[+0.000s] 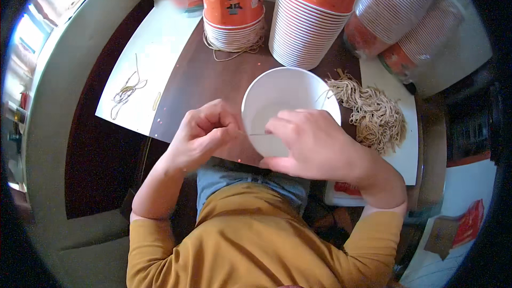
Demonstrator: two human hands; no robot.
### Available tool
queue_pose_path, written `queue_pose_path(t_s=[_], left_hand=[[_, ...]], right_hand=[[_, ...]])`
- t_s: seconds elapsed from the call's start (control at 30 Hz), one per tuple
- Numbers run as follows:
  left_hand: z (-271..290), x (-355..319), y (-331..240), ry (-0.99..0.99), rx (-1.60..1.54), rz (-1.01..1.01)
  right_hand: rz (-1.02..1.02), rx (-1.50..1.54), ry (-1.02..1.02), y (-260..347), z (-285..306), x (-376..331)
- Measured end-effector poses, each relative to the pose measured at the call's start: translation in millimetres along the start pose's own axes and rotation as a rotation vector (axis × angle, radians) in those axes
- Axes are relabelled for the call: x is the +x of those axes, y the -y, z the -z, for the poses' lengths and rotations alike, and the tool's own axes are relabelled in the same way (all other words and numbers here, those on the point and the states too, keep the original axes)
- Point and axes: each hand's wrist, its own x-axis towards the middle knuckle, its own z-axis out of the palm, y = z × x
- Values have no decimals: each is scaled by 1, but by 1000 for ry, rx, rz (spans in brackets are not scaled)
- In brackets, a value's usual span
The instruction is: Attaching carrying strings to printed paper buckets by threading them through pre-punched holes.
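A white paper bucket [292,82] stands in front of me with its open mouth showing. My right hand [320,146] reaches over its near right side, fingers curled inside the mouth and thumb at the near rim, gripping the wall. Left of the bucket, my left hand [208,130] is closed in a pinch beside the rim. A thin string [259,134] runs from near its fingertips across the mouth toward my right fingers. A loop of string also shows at the far right rim. The pinched string end is hidden by my fingers.
A heap of beige strings [373,112] lies right of the bucket. Behind stand a tall stack of paper buckets [306,26] and a shorter orange stack [233,5] ringed with string. Plastic-wrapped stacks [397,8] stand back right. Loose strings [128,90] lie on white board at left.
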Motion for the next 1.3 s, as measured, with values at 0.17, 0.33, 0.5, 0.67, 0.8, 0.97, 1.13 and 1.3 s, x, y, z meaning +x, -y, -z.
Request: queue_pose_path(t_s=[0.17,0.33,0.5,0.67,0.8,0.97,1.13,1.3], left_hand=[[-13,-6,14,79,-496,234],[-12,-10,35,120,-528,198],[-19,-14,30,94,-441,117],[-27,-15,30,-7,-338,-24],[-20,-19,40,-43,-332,-46],[-21,-18,36,-29,-346,-33],[-26,-13,32,16,-359,-86],[-27,-13,33,10,-287,-113]], right_hand=[[70,63,10,2,2,-2],[106,257,80,5,20,5],[269,288,77,7,29,39],[177,183,-69,-2,17,64],[207,-231,-695,4,10,37],[264,224,-288,0,3,-1],[205,234,-347,-2,-14,2],[203,231,-340,-7,-23,7]])
